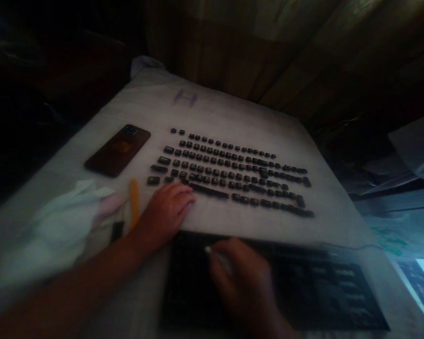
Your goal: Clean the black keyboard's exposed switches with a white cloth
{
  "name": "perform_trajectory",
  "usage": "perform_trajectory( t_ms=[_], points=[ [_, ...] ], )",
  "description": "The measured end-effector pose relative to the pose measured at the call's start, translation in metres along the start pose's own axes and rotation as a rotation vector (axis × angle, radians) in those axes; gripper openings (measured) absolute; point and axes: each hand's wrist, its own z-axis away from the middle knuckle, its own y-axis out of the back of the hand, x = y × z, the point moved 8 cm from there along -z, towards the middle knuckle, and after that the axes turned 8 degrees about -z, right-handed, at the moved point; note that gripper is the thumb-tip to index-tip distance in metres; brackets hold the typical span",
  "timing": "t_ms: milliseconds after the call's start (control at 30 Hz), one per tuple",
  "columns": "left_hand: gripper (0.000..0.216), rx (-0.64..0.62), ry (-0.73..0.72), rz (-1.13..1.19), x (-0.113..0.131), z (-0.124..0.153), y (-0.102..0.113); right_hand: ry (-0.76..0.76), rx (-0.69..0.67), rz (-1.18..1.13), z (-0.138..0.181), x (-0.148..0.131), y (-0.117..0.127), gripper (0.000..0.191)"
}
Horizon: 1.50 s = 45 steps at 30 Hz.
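Several black keycaps lie in rows on a white surface, laid out like a keyboard. My left hand rests palm down just below their lower left corner, its fingertips touching the nearest keycaps, fingers close together. In front of me lies a black keyboard base with its keys removed. My right hand hovers over its left half, blurred, with fingers curled round a small pale object that I cannot make out.
A dark phone lies at the left of the keycaps. A yellow stick-like tool and crumpled white cloth lie beside my left wrist. A wooden wall rises behind. Papers are at the right edge.
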Motion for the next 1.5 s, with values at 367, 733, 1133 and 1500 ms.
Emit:
perform_trajectory(
  t_ms=[367,733,1133,1500],
  points=[
    [0.019,-0.110,0.013,-0.045,0.016,0.002,-0.006,0.057,-0.061,0.088,-0.005,-0.024,-0.024,0.024],
    [0.020,-0.110,0.029,-0.028,0.011,0.004,-0.011,0.077,-0.206,0.310,-0.019,-0.032,-0.042,0.018],
    [0.021,-0.100,0.005,-0.034,0.012,0.003,-0.009,-0.031,-0.302,0.302,-0.020,-0.023,-0.048,0.013],
    [0.047,-0.020,0.033,-0.279,0.002,-0.001,0.002,-0.066,-0.274,0.245,-0.016,-0.017,-0.047,0.011]
  ],
)
